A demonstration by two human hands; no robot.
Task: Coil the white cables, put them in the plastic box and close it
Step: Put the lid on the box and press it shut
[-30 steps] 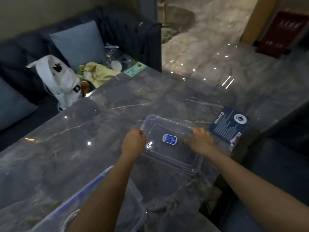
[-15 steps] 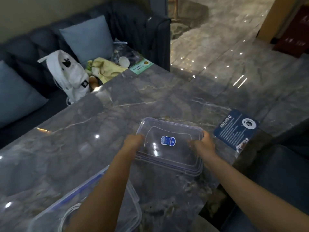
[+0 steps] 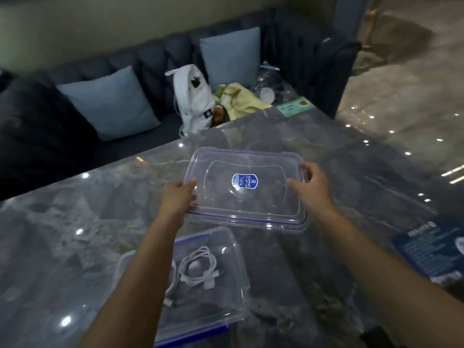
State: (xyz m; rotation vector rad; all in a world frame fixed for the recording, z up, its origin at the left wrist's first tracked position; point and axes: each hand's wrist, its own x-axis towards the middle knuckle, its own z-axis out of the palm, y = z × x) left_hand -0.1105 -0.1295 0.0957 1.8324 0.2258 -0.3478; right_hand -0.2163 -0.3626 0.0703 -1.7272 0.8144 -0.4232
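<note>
I hold a clear plastic lid (image 3: 247, 204) with a blue oval sticker above the grey marble table. My left hand (image 3: 177, 197) grips its left short edge and my right hand (image 3: 310, 185) grips its right short edge. The lid hangs beyond and a little to the right of the open clear plastic box (image 3: 236, 259), which stands near me on the table. Inside the box lies a coiled white cable (image 3: 198, 268). A second white cable (image 3: 170, 290) shows beside it, mostly hidden behind my left forearm.
A dark blue card (image 3: 431, 249) lies at the table's right edge. Beyond the far edge stands a dark sofa with blue cushions (image 3: 108, 101), a white bag (image 3: 194, 99), a yellow cloth (image 3: 241, 99) and a green-labelled packet (image 3: 295, 106).
Both hands have lifted the lid off the table and brought it toward the box. The view has dropped, so the box with its cables now shows.
</note>
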